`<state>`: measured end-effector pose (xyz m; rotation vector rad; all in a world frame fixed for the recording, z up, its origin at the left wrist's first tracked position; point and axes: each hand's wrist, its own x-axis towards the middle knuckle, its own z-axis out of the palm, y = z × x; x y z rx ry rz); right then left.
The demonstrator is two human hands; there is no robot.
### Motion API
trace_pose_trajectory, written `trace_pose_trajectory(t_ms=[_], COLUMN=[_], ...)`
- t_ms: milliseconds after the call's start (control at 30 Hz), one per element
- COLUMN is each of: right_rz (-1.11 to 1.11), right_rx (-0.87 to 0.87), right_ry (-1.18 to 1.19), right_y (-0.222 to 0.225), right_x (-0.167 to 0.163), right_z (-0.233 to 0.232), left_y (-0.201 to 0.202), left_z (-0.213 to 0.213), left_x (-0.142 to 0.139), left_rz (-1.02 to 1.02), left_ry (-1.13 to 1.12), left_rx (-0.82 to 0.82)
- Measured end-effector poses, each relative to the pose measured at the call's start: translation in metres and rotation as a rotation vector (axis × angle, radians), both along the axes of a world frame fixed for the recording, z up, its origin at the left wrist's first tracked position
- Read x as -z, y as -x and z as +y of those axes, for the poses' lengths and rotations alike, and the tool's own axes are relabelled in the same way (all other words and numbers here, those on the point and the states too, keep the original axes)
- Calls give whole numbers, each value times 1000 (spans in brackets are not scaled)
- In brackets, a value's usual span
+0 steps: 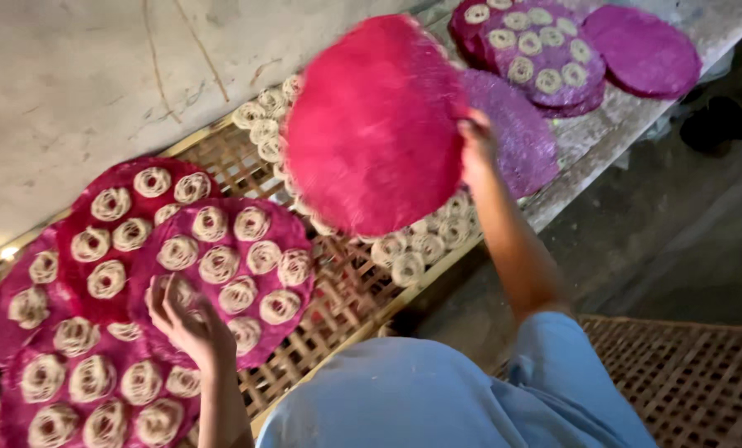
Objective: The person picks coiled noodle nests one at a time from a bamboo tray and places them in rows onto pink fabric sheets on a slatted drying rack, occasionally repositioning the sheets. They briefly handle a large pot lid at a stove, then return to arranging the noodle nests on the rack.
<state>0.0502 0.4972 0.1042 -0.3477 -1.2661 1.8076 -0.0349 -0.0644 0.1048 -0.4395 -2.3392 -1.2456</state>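
Note:
My right hand (475, 145) grips the edge of a round pink woven mat (375, 124) and holds it tilted up above the rack. Pale noodle coils (420, 246) lie on the rack beneath that mat. My left hand (187, 322) rests with spread fingers on a pink mat (221, 274) covered with several noodle coils. Around it lie more coil-covered mats (130, 220), overlapping one another at the left.
A woven bamboo rack (346, 299) carries the mats along a grey wall (80, 75). A purple mat (520, 137) lies behind my right hand. Further mats, one with coils (537, 54) and one bare (643, 51), sit at the far end. Another lattice rack (694, 382) lies on the floor at right.

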Motion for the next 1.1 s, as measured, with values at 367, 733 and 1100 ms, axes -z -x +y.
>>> trace_pose_trajectory(t_ms=[367,733,1100], right_rz=[-431,-904,-576], right_rx=[883,915,465], right_ry=[123,249,-670], right_y=[-99,-114,-48], right_x=[56,74,102], right_z=[121,68,-198], left_y=[22,97,161], left_z=[102,46,107], left_x=[28,68,77], left_rz=[-30,-191,-78], left_ry=[211,501,982], left_rx=[138,50,224])
